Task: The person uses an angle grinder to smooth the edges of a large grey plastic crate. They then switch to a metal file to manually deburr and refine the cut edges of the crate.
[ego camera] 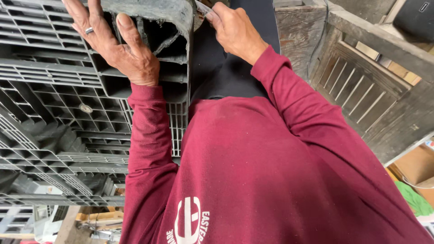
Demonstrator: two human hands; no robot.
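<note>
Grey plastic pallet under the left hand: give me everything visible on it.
The grey plastic pallet is a moulded grid of ribs and open cells, dusty and scuffed, with a round fastener in one cell. Its top corner looks ragged and broken. It stands close to the person, filling the frame's left. The left hand presses flat on it; the right hand holds a thin metal tool at that corner.

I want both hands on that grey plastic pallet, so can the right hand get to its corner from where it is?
Probably yes: the right hand, pinching a thin metal tool, is already beside the grey plastic pallet corner, with nothing between.
</note>
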